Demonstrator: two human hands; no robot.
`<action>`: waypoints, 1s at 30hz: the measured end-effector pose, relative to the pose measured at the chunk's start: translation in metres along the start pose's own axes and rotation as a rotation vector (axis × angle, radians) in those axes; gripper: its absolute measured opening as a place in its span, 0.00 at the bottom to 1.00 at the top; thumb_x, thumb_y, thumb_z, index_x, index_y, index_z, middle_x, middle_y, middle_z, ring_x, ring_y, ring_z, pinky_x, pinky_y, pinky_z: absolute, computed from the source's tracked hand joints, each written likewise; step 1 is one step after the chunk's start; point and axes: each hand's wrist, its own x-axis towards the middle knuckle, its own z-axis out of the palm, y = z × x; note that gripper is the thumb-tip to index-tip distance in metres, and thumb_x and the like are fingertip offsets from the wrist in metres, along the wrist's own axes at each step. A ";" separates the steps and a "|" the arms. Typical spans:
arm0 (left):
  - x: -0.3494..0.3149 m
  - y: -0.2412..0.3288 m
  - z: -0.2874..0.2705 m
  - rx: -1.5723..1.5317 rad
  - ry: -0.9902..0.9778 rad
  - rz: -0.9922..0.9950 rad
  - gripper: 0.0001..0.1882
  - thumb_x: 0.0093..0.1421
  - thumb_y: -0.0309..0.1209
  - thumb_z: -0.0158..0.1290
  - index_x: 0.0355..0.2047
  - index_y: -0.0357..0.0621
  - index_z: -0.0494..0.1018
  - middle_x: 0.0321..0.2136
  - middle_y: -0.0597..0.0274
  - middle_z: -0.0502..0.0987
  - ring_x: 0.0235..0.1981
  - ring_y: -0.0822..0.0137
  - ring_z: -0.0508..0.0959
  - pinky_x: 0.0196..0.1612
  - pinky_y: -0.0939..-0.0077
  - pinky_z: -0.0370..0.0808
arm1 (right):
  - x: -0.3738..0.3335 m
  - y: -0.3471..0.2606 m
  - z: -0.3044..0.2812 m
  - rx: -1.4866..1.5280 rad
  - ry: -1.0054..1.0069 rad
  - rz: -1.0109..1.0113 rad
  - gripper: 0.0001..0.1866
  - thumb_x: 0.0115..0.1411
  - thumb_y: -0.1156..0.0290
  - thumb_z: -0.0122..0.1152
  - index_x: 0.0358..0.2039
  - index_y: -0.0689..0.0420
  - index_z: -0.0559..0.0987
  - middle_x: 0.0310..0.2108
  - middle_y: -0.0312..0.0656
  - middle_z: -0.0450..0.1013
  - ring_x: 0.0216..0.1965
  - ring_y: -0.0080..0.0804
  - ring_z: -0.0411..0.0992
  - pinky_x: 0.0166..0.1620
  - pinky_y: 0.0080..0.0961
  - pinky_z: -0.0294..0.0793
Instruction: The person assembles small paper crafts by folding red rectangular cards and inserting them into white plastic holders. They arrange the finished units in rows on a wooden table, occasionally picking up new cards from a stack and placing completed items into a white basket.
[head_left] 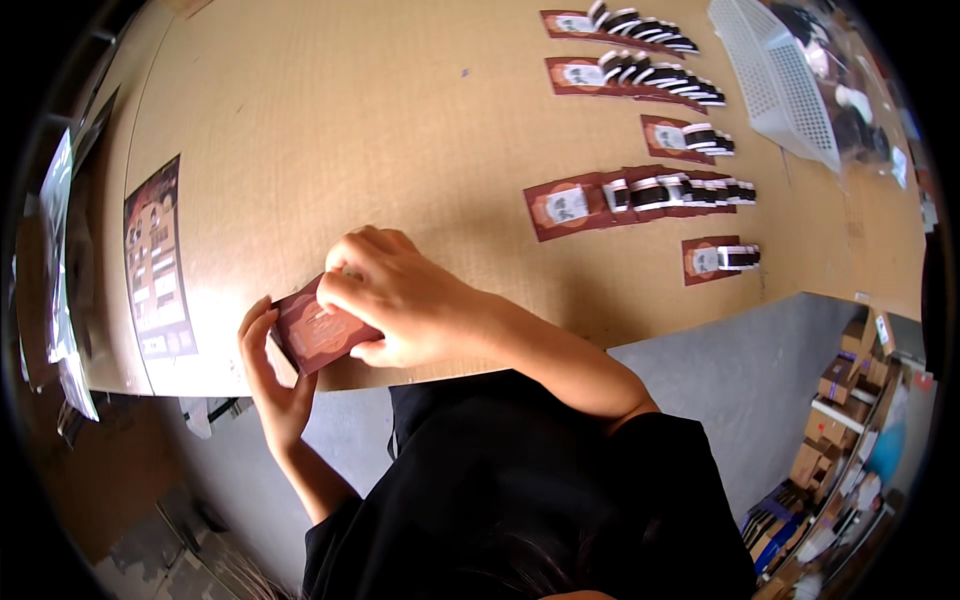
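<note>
Near the table's front edge, left of my body, both hands are on a flat dark red box-like packet [318, 330] with a lighter printed pattern. My left hand [268, 375] grips its left end, the fingers at the far corner and the thumb along the near edge. Over the right end, my right hand [400, 295] is closed with bent fingers and the thumb at the near edge, covering that part. The packet is tilted, and a dark side edge shows by my left palm.
On the right lie several rows of overlapping dark red cards [540, 213] with black-and-white pieces [650, 192]. A white perforated basket [775, 85] stands at the far right beside clear plastic bags [860, 90]. A dark printed sheet [160, 260] lies left. Boxes [830, 425] fill shelving at lower right.
</note>
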 end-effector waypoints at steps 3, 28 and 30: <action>0.000 0.011 0.001 -0.016 0.038 0.083 0.34 0.45 0.26 0.55 0.55 0.37 0.59 0.57 0.47 0.58 0.60 0.53 0.58 0.61 0.59 0.52 | -0.010 -0.001 -0.006 0.120 0.059 -0.042 0.23 0.37 0.74 0.70 0.33 0.54 0.67 0.39 0.41 0.61 0.44 0.40 0.63 0.50 0.38 0.61; 0.029 0.113 0.132 -1.163 -0.637 -0.491 0.10 0.62 0.25 0.47 0.41 0.31 0.72 0.34 0.60 0.76 0.36 0.72 0.74 0.42 0.78 0.71 | -0.134 -0.035 -0.098 -0.227 0.442 0.343 0.29 0.41 0.68 0.67 0.46 0.63 0.74 0.56 0.54 0.62 0.57 0.50 0.60 0.57 0.41 0.59; 0.031 0.113 0.135 -1.201 -0.684 -0.495 0.10 0.62 0.25 0.47 0.40 0.31 0.72 0.33 0.61 0.76 0.36 0.73 0.74 0.42 0.78 0.71 | -0.136 -0.031 -0.090 -0.271 0.498 0.343 0.30 0.41 0.67 0.69 0.46 0.64 0.73 0.55 0.55 0.63 0.56 0.50 0.62 0.55 0.40 0.62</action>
